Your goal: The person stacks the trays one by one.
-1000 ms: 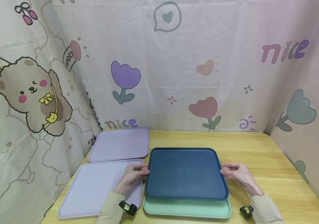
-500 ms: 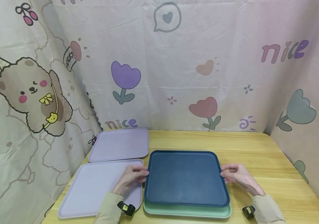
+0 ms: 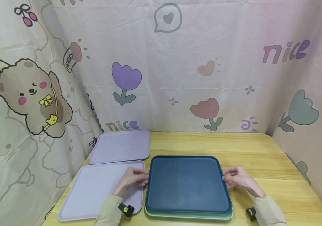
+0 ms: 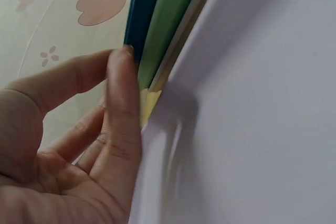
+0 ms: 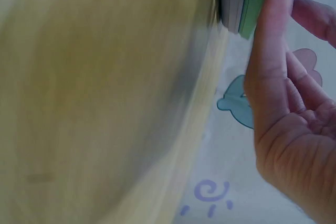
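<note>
**Dark blue tray pinched at both side rims above a pale green one**

A smooth, matt dark blue tray [image 3: 189, 183], rectangular with rounded corners and a thin raised rim, is held level over a pale green tray [image 3: 189, 216] near the front of the worktop [image 3: 271, 166]. The green tray is almost wholly covered; only a strip of its front rim is left exposed. Whether the two are in full contact cannot be told. Beneath the green edge, greyish layers [image 5: 231, 3] are shown in the right wrist view, stacked flush and thin-edged.

The blue tray's left rim is pinched by the left hand [image 3: 132, 180] and its right rim by the right hand [image 3: 241, 179]; each grip is closed between thumb and fingers on the edge.

Just beside the stack, on the left, a pale lavender tray [image 3: 93, 191] is laid flat, its smooth surface partly overhung by the left hand. Behind it a mauve tray [image 3: 121, 146] of the same rounded shape is set close against its far edge.

The worktop is finished in yellow wood grain with long, soft streaks. It is enclosed by creased, pale cloth [image 3: 161, 69] printed with tulips, lettering and a bear [image 3: 32, 97]. Both forearms are covered by beige sleeves [image 3: 108, 210], and a small black camera [image 3: 126, 209] is worn at each wrist.
</note>
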`<state>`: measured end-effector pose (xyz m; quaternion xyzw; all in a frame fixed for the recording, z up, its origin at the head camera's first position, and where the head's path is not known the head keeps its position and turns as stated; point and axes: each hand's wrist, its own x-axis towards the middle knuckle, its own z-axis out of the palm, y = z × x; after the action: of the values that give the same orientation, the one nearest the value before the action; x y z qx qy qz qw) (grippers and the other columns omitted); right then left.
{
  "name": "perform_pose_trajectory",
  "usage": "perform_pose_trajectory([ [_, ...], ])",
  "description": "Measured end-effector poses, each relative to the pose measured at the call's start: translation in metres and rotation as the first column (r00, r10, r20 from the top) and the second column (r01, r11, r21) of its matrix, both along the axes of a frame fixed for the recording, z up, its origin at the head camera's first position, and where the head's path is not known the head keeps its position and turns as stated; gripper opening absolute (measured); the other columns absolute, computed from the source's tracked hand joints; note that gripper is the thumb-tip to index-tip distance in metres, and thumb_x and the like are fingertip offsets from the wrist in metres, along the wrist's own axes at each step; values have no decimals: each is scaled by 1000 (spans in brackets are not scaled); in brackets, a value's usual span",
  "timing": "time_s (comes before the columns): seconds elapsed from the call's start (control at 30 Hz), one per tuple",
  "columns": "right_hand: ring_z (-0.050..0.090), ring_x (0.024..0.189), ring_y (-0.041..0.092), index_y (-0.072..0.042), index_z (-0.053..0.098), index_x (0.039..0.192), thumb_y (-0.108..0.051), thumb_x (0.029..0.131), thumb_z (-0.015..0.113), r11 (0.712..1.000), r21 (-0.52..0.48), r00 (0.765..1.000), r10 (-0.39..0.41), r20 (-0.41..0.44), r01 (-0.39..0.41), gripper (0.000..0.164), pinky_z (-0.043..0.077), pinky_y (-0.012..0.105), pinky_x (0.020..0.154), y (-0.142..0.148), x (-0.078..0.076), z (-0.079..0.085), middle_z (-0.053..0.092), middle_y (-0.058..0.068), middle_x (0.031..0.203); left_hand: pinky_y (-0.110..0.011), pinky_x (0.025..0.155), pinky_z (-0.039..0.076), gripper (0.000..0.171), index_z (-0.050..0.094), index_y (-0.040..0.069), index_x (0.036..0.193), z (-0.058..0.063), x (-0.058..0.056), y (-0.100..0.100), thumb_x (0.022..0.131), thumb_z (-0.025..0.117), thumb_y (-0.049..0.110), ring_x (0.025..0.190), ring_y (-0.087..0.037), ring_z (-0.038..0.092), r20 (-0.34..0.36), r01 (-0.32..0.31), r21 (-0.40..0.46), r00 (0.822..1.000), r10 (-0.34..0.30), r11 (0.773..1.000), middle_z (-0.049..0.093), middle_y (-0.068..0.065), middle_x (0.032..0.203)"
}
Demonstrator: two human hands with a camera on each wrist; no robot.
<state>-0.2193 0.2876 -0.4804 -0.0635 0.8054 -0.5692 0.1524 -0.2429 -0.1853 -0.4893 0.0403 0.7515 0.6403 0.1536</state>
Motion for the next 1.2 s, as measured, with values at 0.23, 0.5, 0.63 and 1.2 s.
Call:
perform_pose_trajectory([
  [0.23,70,80,15,18,59,122,-12,95,67,992,73,987,-92,-131,102,41,64,32,73,-5,-9,6,70,21,101,-40,87,61,46,58,-12,130,7,-5,13,92,71,11,106,-32,70,-177,-83,-184,983,50,979,66,-28,124],
  [0.5,69,103,17,15,36,146,-17,100,61,999,-31,999,-19,-44,18,61,62,30,85,-6,-32,0,49,39,139,-56,111,47,55,43,-8,147,7,-24,31,101,59,16,137,-48,47,-168,-24,-160,986,-3,987,47,-31,150],
  [0.63,67,94,11,12,30,151,-20,101,61,999,-32,1000,14,26,-13,67,60,26,78,-8,-40,-6,45,37,139,-57,113,44,51,42,-9,147,2,-31,33,103,55,14,138,-47,46,-164,-11,-177,986,-18,984,47,-32,149],
  [1.2,62,116,16,16,25,151,-17,103,56,991,-73,994,110,-11,-111,65,60,28,88,2,-41,-12,34,44,149,-51,109,49,45,42,-13,144,-3,-40,27,106,46,9,136,-48,48,-138,84,-129,985,-102,988,46,-36,147],
])
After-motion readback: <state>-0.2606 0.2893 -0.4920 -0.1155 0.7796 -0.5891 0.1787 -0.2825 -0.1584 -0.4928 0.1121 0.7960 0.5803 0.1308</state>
